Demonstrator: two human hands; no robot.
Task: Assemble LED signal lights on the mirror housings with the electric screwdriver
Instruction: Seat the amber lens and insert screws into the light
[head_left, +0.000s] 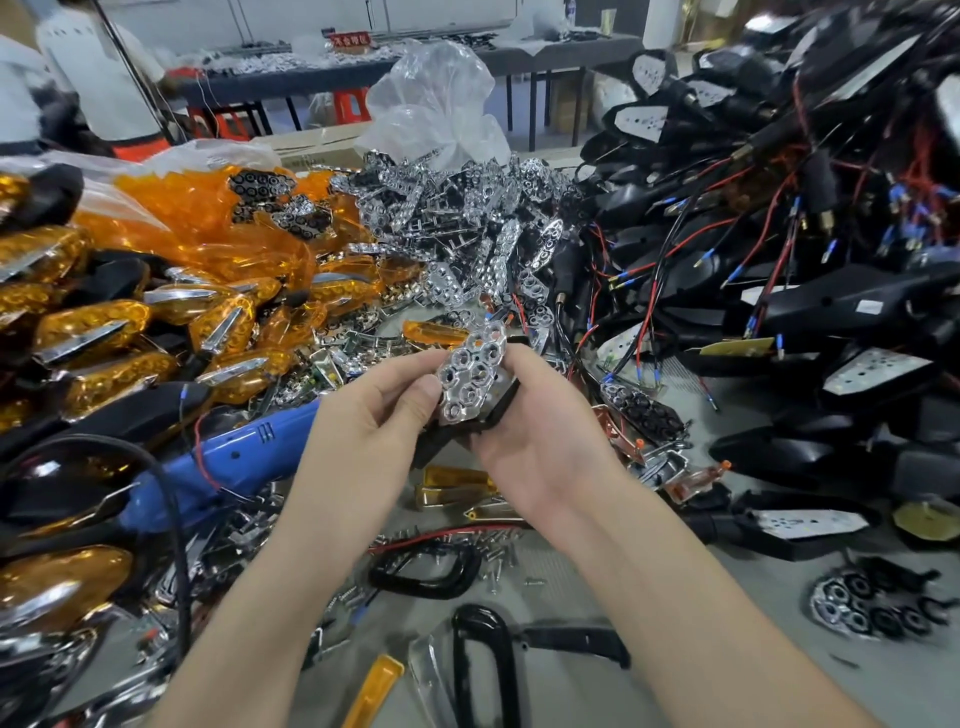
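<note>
Item in hand: you are holding a chrome reflector (470, 374) against a black housing (462, 434) at centre, above the table (753, 623).
- Your left hand (374, 421) is pinching the reflector's left edge between thumb and fingers.
- Your right hand (540, 447) is curling round the housing from the right, with the thumb lying at the reflector's upper edge.

Left:
- The blue screwdriver (234, 457) is lying untouched just beside your left wrist.
- Its black cord (179, 545) is looping across the parts in front of it.
- Amber lights (104, 332) are crowding the table edge behind it.

Rear: a reflector heap (467, 234) is spreading behind your hands, with a clear bag (436, 104) rising beyond it.

Right: a housing pile (805, 291), tangled in red and black wires, is stacking high and closing in on that side.

Near:
- Loose screws (483, 551) and a black ring (426, 571) are lying between your forearms.
- An amber strip (376, 680) is lying at the near edge.
</note>
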